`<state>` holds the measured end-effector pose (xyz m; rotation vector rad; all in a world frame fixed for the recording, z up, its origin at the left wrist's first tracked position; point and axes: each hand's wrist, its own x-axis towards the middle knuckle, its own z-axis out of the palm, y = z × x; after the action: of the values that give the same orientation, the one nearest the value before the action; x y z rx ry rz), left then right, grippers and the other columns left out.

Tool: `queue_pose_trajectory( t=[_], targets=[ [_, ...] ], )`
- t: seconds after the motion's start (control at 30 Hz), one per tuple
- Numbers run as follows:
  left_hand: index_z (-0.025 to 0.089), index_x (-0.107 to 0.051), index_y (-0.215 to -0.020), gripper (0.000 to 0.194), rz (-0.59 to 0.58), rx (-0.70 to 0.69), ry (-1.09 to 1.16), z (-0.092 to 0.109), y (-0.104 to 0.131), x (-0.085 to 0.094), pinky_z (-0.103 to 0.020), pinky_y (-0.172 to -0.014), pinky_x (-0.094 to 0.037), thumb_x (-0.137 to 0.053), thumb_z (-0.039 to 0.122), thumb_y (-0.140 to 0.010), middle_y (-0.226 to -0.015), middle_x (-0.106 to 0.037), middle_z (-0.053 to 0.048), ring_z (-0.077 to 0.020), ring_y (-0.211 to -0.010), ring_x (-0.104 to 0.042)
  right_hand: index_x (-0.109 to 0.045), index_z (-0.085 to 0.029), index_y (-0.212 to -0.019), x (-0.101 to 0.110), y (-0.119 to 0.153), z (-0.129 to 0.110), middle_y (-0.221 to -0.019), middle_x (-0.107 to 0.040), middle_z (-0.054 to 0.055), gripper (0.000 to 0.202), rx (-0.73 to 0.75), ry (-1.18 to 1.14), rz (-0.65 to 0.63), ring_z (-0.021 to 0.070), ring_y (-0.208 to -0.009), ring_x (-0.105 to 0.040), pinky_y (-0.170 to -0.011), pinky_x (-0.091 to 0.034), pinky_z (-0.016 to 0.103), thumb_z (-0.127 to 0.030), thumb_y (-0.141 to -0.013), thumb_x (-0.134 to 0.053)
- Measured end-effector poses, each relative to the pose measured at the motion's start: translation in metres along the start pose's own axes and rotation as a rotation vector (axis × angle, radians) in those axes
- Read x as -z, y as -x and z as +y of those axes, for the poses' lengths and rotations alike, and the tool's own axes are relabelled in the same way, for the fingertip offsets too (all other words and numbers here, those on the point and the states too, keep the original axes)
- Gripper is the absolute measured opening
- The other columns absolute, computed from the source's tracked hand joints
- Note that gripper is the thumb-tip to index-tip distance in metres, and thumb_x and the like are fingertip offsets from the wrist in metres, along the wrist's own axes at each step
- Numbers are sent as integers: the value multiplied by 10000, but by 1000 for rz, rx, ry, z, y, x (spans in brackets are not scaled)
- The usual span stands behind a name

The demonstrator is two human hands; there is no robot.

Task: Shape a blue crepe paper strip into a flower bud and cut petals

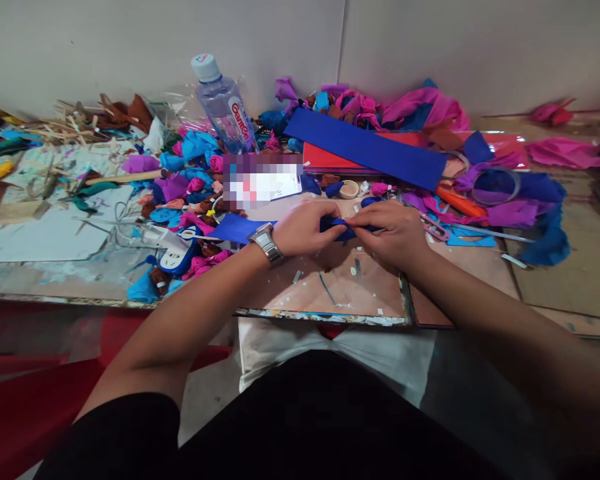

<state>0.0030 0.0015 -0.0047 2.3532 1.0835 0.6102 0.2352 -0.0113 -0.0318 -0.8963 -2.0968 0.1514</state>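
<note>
Over the front of the work board, both hands meet at a blue paper strip (343, 233). My left hand (305, 228) is closed, pinching the strip between thumb and fingers, with a metal watch on its wrist. My right hand (394, 231) pinches the same strip from the other side, fingertips close to the left ones. Another stretch of blue paper (234, 228) shows left of the watch; whether it joins the held strip is hidden by the left hand. A phone (286, 187), partly blurred, lies just behind the hands.
A water bottle (225, 110) stands at the back among crumpled coloured paper. A long blue sheet (367, 148) lies across a red folder (325, 157). An orange cutter (461, 201), a tape roll (496, 185) and a power strip (176, 257) lie nearby.
</note>
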Motion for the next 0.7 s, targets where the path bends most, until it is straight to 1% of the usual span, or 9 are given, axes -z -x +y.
queue_pose_trajectory(
  t=[0.1,0.2,0.27,0.37,0.5,0.57,0.63,0.7],
  targets=[
    [165,-709,-924,274,-5,15,23,2,0,1,-325,-740,-411,-634,428,-911,-881,-719,-48,-184,-801,-599,-854,-287,-947,1,0,0,-909,-846,7,154,5,-1,-10,215,-866,-789,-800,-543,379,-212,-928,-721],
    [164,-697,-912,328,-11,4,63,4,0,3,-327,-750,-417,-574,465,-957,-868,-710,-49,-182,-800,-597,-851,-286,-946,2,-1,-2,-907,-845,7,160,19,-6,-6,218,-872,-791,-805,-542,382,-210,-936,-711],
    [164,-688,-903,330,-3,-4,70,4,0,3,-330,-759,-422,-518,433,-989,-854,-702,-47,-179,-793,-594,-850,-284,-955,2,-1,-3,-915,-845,14,163,11,-11,-7,225,-878,-792,-812,-543,390,-213,-943,-704],
    [169,-675,-895,276,-4,-6,70,3,-1,3,-328,-759,-429,-507,367,-988,-844,-692,-40,-175,-788,-587,-847,-286,-1012,3,-1,-4,-963,-848,31,151,-44,-13,-42,240,-893,-791,-838,-549,410,-256,-951,-711],
    [177,-674,-892,272,-8,-4,56,2,0,4,-331,-765,-440,-492,350,-997,-855,-693,-42,-181,-804,-591,-837,-282,-1067,4,-2,-4,-1017,-851,43,170,-87,-11,-41,265,-918,-792,-854,-556,430,-304,-923,-749],
    [177,-688,-942,264,-14,-14,54,2,1,4,-337,-795,-458,-518,372,-991,-910,-715,-52,-190,-845,-617,-836,-275,-1047,5,-2,-4,-1009,-851,45,156,-89,-12,-37,266,-913,-794,-851,-558,428,-298,-922,-746],
    [175,-699,-1046,259,-9,-37,47,2,2,3,-348,-848,-480,-591,392,-956,-1017,-741,-68,-207,-921,-650,-837,-272,-1025,6,-3,-5,-1007,-851,44,140,-104,-18,-41,264,-909,-794,-854,-562,423,-285,-926,-739],
    [178,-704,-1119,282,5,-64,17,3,2,2,-351,-882,-485,-639,372,-926,-1086,-754,-74,-217,-968,-668,-836,-270,-1013,6,-4,-6,-1006,-850,40,130,-127,-35,-44,259,-901,-793,-850,-569,412,-281,-922,-744]
  ],
)
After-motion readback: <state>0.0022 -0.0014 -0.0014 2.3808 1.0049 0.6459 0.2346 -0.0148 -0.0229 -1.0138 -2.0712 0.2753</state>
